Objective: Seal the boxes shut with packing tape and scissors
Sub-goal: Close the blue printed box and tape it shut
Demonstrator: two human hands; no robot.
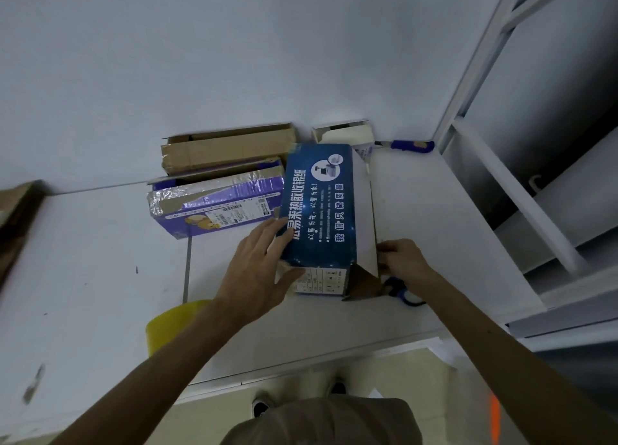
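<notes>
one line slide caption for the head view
Left hand steadies the blue box on the white table while the right hand pinches its open flap; yellow tape roll and scissors lie nearby.

Printed box [321, 210] right of taped box [214, 203]; tape roll [170, 324] front-left.

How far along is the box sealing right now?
Done: the purple box already wears shiny tape. In hand: the left hand steadies the blue box while the right hand pinches its white flap, not yet closed. Left: taping it and the open brown box behind; the yellow tape roll and scissors lie unheld.
</notes>
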